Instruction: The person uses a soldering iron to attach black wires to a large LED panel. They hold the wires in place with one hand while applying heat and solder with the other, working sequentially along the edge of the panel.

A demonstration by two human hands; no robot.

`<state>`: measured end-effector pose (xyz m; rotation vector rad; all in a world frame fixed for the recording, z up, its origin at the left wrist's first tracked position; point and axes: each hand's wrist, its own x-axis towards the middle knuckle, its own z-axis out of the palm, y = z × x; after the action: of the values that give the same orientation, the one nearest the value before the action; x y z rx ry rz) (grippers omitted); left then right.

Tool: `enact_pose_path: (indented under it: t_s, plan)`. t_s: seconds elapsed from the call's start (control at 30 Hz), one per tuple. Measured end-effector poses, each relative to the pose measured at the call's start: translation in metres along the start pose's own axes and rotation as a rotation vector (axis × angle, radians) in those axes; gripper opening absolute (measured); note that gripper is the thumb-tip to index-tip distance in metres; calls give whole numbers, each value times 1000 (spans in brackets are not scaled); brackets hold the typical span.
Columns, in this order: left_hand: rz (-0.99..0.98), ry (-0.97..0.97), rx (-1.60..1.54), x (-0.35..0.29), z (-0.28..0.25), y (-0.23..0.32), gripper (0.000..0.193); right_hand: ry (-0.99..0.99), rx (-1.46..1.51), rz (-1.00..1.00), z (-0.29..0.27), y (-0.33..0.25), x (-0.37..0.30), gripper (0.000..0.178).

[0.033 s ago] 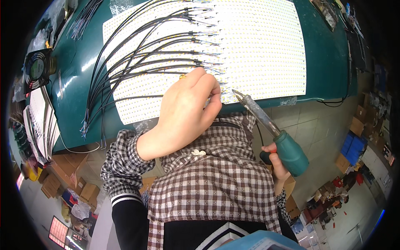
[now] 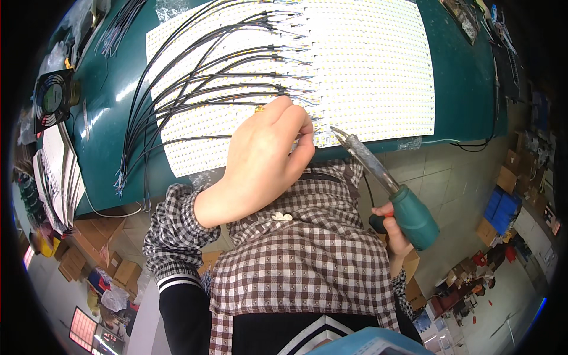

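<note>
My left hand (image 2: pixel 260 151) is closed in a pinch over the near edge of a white LED panel (image 2: pixel 378 65). A black cable (image 2: pixel 195 140) runs in under it, and thin wire ends seem to sit between the fingertips, mostly hidden. My right hand (image 2: pixel 396 236) grips the green handle of a soldering iron (image 2: pixel 416 219), with fingers by a red part. The iron slants up to the left, its tip close to the panel's middle seam, just right of my left fingertips; whether it touches cannot be made out. Several more black cables (image 2: pixel 207 77) lead to coloured wires along the seam.
The panel lies on a green table (image 2: pixel 112 148). At the left are a small black fan (image 2: pixel 52 100) and a stack of white sheets (image 2: pixel 59 171). A cable bundle (image 2: pixel 121 26) lies at the far left. Cardboard boxes (image 2: pixel 127 275) and a blue crate (image 2: pixel 500 210) stand on the floor.
</note>
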<state>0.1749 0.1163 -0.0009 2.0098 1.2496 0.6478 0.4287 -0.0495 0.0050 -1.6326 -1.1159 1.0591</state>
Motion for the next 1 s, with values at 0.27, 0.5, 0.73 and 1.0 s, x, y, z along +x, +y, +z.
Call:
enact_pose_path:
  t_s: [0.27,0.5,0.73,1.0]
  plan:
    - [39,-24,31,-6,-2,5,10,115,567,41,0,0,17,36]
    - [-1,-171,121,-18,-75,-12,20,179,646,38,-26,13,49,47]
    - [-90,-70,71,2,-98,-17,20,256,758,138,-35,0,56,48]
    - [40,94,294,120,-172,-93,37,304,780,-86,-87,-1,57,45]
